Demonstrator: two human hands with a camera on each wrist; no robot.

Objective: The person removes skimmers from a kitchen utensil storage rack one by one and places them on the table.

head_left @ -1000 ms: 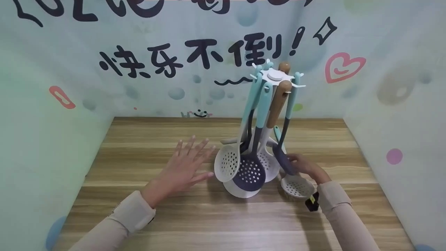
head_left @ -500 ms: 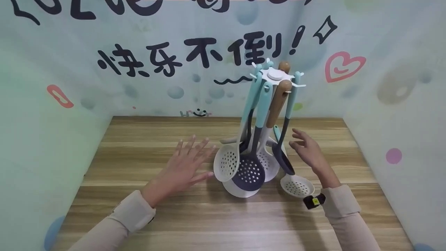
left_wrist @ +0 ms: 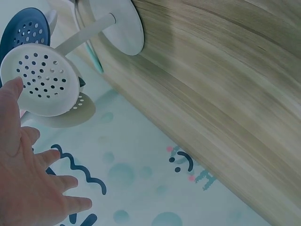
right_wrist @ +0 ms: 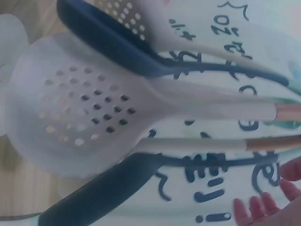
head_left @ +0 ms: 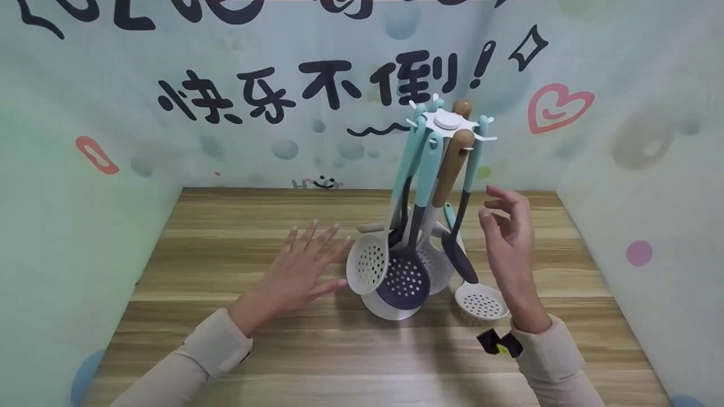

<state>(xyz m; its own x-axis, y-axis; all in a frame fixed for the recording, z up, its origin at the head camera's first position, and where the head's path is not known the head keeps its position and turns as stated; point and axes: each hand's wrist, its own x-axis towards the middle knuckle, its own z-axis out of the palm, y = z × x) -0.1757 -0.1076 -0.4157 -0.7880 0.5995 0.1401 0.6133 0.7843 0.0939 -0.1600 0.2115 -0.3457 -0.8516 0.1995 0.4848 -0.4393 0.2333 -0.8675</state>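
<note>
A white utensil rack (head_left: 447, 122) stands upright on the table, hung with turquoise-handled and brown-handled kitchen tools. My left hand (head_left: 294, 277) is spread flat to the left of it, fingers straight. In the left wrist view its thumb overlaps the edge of a hanging white skimmer (left_wrist: 40, 80). My right hand (head_left: 512, 243) is raised at the right of the rack, fingers loosely bent around nothing. Nearest to it hangs a dark blue ladle (head_left: 459, 260). Under that ladle a loose white skimmer (head_left: 482, 301) lies on the table, its turquoise handle partly hidden behind the rack's tools.
A dark blue skimmer (head_left: 404, 280) hangs at the rack's front over the round white base (head_left: 390, 310). The wood-grain table (head_left: 237, 220) meets a printed backdrop (head_left: 283, 135) behind, and side walls flank it. A small black device (head_left: 498, 343) sits at my right wrist.
My right hand has drawn back from beside the dark blue ladle and the loose skimmer, rising and turning palm inward. My left hand and the rack stay put.
</note>
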